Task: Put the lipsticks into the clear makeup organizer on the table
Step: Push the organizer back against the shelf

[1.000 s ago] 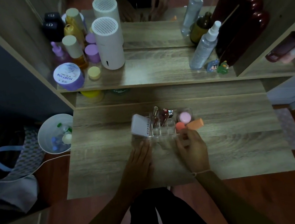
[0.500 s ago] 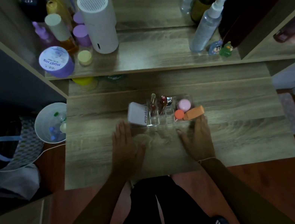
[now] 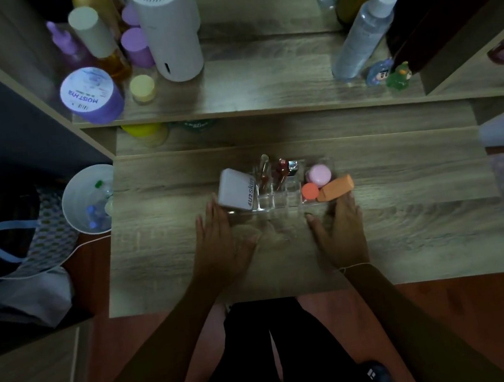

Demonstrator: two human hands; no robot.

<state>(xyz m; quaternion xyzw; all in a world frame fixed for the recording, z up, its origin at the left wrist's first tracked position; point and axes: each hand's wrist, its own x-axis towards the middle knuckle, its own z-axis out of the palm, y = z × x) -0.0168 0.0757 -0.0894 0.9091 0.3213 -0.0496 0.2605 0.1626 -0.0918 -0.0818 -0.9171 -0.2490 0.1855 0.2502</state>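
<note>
The clear makeup organizer (image 3: 282, 200) sits in the middle of the wooden table (image 3: 416, 215). Three lipsticks (image 3: 277, 171) stand in its back slots, one clear-capped and two dark red. It also holds a white tube (image 3: 237, 192), a pink round compact (image 3: 319, 175), a small coral disc (image 3: 310, 191) and an orange sponge (image 3: 335, 189). My left hand (image 3: 222, 251) lies flat on the table, fingers apart, at the organizer's front left corner. My right hand (image 3: 342, 230) lies flat at its front right corner, fingertips near the sponge. Both hands hold nothing.
A raised shelf (image 3: 259, 88) behind carries a white cylinder device (image 3: 169, 27), a purple jar (image 3: 91, 96), bottles and spray bottles (image 3: 363, 26). A white bin (image 3: 87, 201) stands left of the table, bags (image 3: 9, 253) beyond it.
Both hands drew back from the organizer and spread flat on the table a second ago; since half a second ago they are still. The view tilted downward.
</note>
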